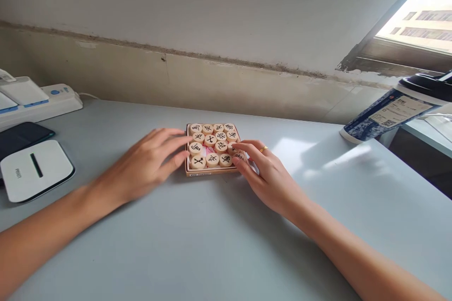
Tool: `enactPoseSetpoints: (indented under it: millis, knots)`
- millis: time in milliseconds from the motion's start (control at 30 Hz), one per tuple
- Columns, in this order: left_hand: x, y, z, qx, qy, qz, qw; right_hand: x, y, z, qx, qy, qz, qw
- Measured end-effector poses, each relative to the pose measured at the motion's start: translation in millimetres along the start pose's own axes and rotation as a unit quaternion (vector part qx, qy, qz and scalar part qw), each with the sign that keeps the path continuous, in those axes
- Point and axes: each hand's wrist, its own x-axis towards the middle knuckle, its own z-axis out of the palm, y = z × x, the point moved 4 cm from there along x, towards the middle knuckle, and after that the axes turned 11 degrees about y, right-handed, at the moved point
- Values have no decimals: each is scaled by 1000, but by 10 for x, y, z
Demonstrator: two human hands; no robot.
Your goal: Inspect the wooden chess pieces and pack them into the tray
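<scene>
A shallow square box (208, 173) sits on the desk, filled with rows of round, pale wooden Chinese chess pieces (210, 140) with dark characters. One gap in the third row shows a pink and white patch. My left hand (148, 160) is at the box's left side, fingers stretched and apart, with the fingertips close to the rim; it holds nothing. At the right side, my right hand (264, 169), with a gold ring, has its index finger and thumb around a Chinese chess piece (239, 155) in the lower right corner. Its fingertips partly cover the pieces there.
On the left of the grey desk (197, 240) lie a white flat device (52, 169), a dark one (26, 134) behind it and a white power strip (61, 96). A blue patterned cup (384, 113) with a black lid stands at the right. A wall runs behind.
</scene>
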Motion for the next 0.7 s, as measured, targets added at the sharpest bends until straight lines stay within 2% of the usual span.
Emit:
enactPoseSetpoints:
  millis: [100,200,333,467,533,567,633,700]
  knots:
    - [17,-293,23,49,18,-23,998,-3,7,2,-2,1,7,1000]
    - [7,-534,89,72,7,-37,997,7,23,9,-3,-10,31,999]
    - [-10,-577,108,80,3,-36,996,17,35,10,-5,-20,50,999]
    - [-11,-370,-58,88,43,-33,995,7,38,14,-5,-14,54,998]
    - [-32,-192,-171,77,76,-16,994,-1,13,-20,-9,25,50,998]
    - [-53,-87,-225,65,101,-1,993,-7,-20,-52,-8,57,39,998]
    - [-117,144,-268,29,116,47,992,-33,-131,-110,22,101,0,995]
    - [-194,366,-246,-30,115,95,988,-73,-262,-111,97,70,-29,992]
